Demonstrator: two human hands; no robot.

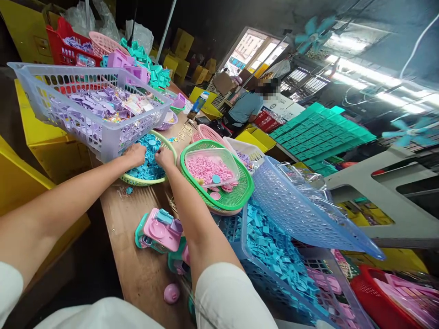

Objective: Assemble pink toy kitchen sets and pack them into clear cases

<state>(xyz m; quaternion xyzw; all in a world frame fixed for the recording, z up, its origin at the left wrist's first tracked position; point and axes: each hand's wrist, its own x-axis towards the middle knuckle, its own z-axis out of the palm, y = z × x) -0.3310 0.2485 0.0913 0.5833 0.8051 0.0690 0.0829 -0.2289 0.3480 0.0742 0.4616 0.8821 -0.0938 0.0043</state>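
Both hands are over a pale yellow-green round basket (pixel 173 148) filled with small blue plastic parts (pixel 149 167). My left hand (pixel 135 154) is at the basket's left side, its fingers curled down toward the parts. At the right side, my right hand (pixel 165 158) is closed, thumb and fingers drawn together. Whatever either hand holds is too small or hidden to make out. Nearer my body, a pink and teal toy piece (pixel 159 230) lies on the wooden table (pixel 120 246), partly beside my right forearm. A round pink piece (pixel 172 293) rests close to it.
A translucent crate (pixel 109 137) of purple parts stands at the left. To the right are a green basket (pixel 245 189) holding a tub of pink parts (pixel 209 169), a tilted blue basket (pixel 302 210) and a crate of blue parts (pixel 274 246). A person (pixel 245 107) sits farther back.
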